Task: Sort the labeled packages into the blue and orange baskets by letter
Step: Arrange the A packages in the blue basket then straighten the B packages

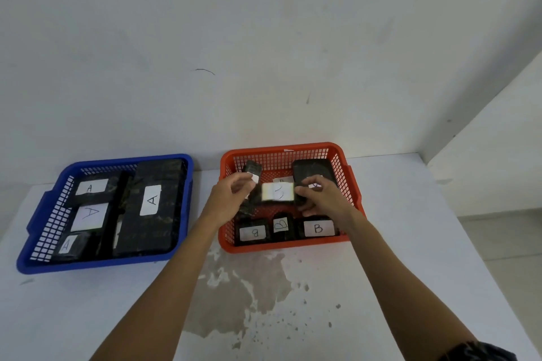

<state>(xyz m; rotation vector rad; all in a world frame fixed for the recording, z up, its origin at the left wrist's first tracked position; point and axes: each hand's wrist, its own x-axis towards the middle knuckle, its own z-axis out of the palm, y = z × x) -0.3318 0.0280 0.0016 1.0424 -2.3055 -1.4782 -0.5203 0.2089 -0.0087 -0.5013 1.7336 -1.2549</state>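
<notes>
Two bare forearms rise from the bottom edge of the frame toward the centre; the right one ends in a dark sleeve (pixel 481 350) cut off at the lower right corner. Between them the white table (pixel 88 308) shows a grey patch (pixel 252 287) where the surface looks worn.

Both hands meet over the orange basket (pixel 347 176), right of centre. The left hand (pixel 230 195) and right hand (pixel 322 199) curl their fingers around the ends of a small package (pixel 278 192) with a white label. Its letter is blurred and hard to read, though it resembles a B. The hands hide part of the package and the basket floor beneath.

Along the basket's near wall sit three dark packages labelled B (pixel 319 228). Others behind are partly covered, their labels unreadable.

At the left of the frame, the blue basket (pixel 38 214) holds dark packages labelled A (pixel 151 200), four labels visible, the lowest blurred.
</notes>
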